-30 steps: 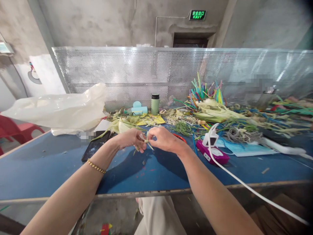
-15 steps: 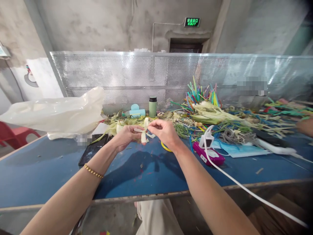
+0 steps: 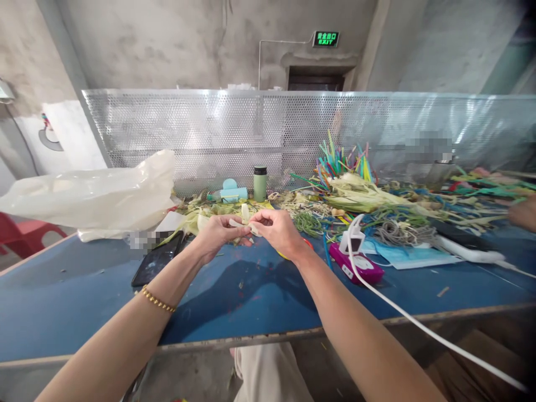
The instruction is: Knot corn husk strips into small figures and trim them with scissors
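Between my two hands is a pale corn husk strip [image 3: 245, 211], with one end sticking up above the fingers. My left hand [image 3: 218, 234] pinches it from the left, thumb and fingers closed. From the right, my right hand [image 3: 276, 229] grips the same strip, its fingertips nearly touching the left ones. Part of the strip is hidden behind the fingers. Both hands hover above the blue table [image 3: 234, 301]. Just behind them lie loose pale husks [image 3: 190, 218].
A green bottle [image 3: 260, 184] stands by the perforated metal screen [image 3: 201, 128]. At the right are a husk bundle [image 3: 360, 192], grey cord [image 3: 402, 231], a purple power strip [image 3: 355, 265] and a white cable [image 3: 402, 315]. Left lie a phone [image 3: 157, 262] and plastic bag [image 3: 92, 190]. Another person's hand [image 3: 523, 212] shows far right.
My hands have come closer together, the right moving slightly left and down over the strip. The strip's lower end, hanging below the fingers before, is now mostly covered.
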The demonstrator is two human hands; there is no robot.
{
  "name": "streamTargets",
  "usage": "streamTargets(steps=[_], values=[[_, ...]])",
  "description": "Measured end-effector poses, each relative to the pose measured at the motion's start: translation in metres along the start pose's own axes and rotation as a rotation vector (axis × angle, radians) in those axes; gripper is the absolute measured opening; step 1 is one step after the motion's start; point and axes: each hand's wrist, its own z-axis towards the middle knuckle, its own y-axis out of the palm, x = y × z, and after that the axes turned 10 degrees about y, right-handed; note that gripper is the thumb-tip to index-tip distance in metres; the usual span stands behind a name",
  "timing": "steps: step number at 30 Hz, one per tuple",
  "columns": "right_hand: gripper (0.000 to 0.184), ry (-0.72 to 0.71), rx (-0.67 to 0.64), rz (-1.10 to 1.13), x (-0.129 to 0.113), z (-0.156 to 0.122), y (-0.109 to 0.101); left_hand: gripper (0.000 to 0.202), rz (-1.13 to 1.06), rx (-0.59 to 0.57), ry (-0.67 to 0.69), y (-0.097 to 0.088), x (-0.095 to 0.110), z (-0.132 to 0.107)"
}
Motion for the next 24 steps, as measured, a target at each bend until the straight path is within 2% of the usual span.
streamTargets(steps=[4, 10, 21, 24], values=[[0.012, -0.016, -0.042, 0.027, -0.0007, -0.0013, 0.0005, 0.030, -0.035, 0.017, -0.007, 0.0001, -0.0009, -0.0004], [0.013, -0.017, -0.033, -0.025, 0.0007, -0.0013, -0.0004, 0.033, -0.062, 0.064, -0.003, 0.0028, -0.0011, -0.0002], [0.018, -0.004, -0.064, 0.005, 0.0056, 0.0006, -0.0002, 0.035, -0.090, 0.061, -0.005, 0.0044, 0.0025, -0.0005], [0.020, -0.015, -0.060, -0.059, 0.0044, 0.0004, -0.0002, 0.035, -0.055, 0.071, -0.013, 0.0034, 0.0021, 0.0006]])
